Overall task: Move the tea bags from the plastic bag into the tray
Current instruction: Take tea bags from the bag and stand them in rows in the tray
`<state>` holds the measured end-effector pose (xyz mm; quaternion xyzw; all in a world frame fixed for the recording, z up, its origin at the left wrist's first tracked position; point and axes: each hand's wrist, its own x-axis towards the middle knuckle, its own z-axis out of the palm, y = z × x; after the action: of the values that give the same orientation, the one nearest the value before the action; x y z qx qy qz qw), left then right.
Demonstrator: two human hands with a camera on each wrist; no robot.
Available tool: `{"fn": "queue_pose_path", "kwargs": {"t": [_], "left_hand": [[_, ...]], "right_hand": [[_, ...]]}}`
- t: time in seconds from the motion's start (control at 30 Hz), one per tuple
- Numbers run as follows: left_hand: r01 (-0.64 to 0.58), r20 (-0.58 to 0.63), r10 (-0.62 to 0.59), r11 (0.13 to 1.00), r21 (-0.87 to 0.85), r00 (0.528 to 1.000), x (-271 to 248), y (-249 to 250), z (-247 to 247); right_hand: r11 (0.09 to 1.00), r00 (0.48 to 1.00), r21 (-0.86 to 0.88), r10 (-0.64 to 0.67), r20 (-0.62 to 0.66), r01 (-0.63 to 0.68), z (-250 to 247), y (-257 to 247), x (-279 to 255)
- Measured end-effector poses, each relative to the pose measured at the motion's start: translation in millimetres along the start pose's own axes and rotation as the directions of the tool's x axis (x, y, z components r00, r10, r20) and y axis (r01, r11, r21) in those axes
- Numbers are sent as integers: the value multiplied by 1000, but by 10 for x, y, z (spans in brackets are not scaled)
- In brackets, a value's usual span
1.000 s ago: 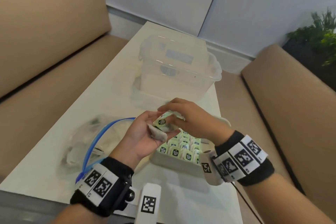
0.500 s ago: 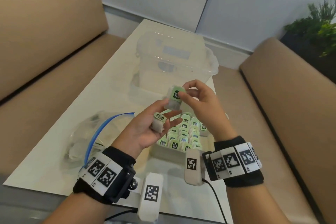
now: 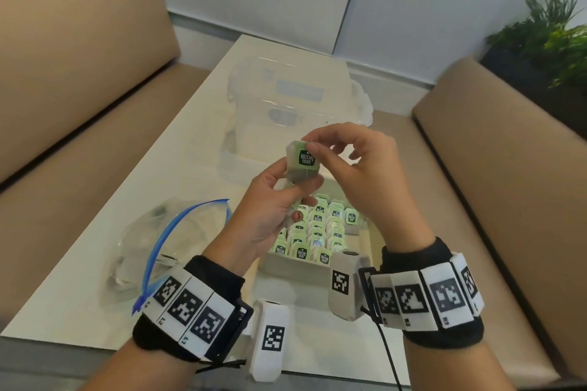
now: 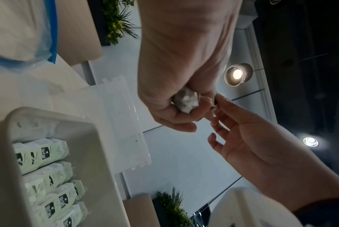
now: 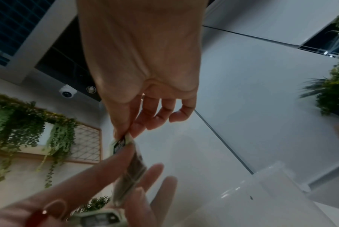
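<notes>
While both of my hands are raised above the table point(image 3: 104, 267), I count 1 plastic bag point(image 3: 158, 251), 1 tray point(image 3: 293, 267), 1 clear lidded box point(image 3: 295, 105) and 2 tea bags in my grip; the ones in the tray stand in about 4 rows, too crowded for me to count exactly. The plastic bag lies on the left of the table, its blue-edged mouth open toward the tray. My left hand point(image 3: 270, 209) is turned palm up over the tray's near-left part, its fingers curled: thumb and fingertips grip the lower part of the raised tea bag point(image 3: 303, 165), and the lower fingers tuck a second tea bag point(image 4: 186, 101) against the palm. My right hand point(image 3: 359, 174) comes from the right, wrist bent, thumb and forefinger pinching the raised bag's top edge by its green tag, the other 3 fingers loosely curled and free. The lidded box stands just behind the tray.
</notes>
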<state>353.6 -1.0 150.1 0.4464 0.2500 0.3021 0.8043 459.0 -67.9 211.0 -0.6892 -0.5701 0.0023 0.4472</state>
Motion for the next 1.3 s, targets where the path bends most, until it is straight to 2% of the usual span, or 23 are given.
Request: {"fn": "queue_pose_path", "kwargs": {"t": [0.13,0.37,0.53,0.63,0.7,0.77,0.83,0.9,1.0,1.07,1.17,1.3], "left_hand": [[-6,25,6,1000,-16,1000,-14,2,11],[-16,34,16,1000,-5,999,-15,-38,12],[33,54,-33,999,2,998,-11,-69,7],[80,18,-79,997,-13,997,3,-103,-79],[120,-37,-124,988,-93,992,25,-114,-183],[145,-106,-165,974,-175,981,55,-112,-302],[158,-150,-194,962,-222,969,88,-113,-409],[163,-163,-204,959,-233,965,110,-115,-486],[165,-163,-201,963,-215,966,123,-114,-549],[163,-160,-200,963,-217,967,137,-118,-575],[181,-146,-220,953,-242,965,159,-128,-610],[227,-106,-273,918,-324,956,177,-114,-676]], "right_hand": [[994,998,-90,-62,13,63,-17,-27,12],[991,998,-117,-54,42,58,-36,-37,-13],[987,993,-141,-63,103,77,-70,-33,35],[988,990,-152,-15,137,36,-231,30,99],[968,972,-252,58,229,2,-375,134,134],[903,917,-429,169,363,4,-473,303,173],[786,810,-617,337,481,40,-484,524,206],[667,688,-739,492,533,95,-407,795,196],[602,521,-787,633,573,136,-245,1151,151],[571,441,-795,671,596,206,-137,1334,157],[497,390,-812,712,584,308,16,1521,214],[452,390,-825,731,560,339,147,1637,301]]}}
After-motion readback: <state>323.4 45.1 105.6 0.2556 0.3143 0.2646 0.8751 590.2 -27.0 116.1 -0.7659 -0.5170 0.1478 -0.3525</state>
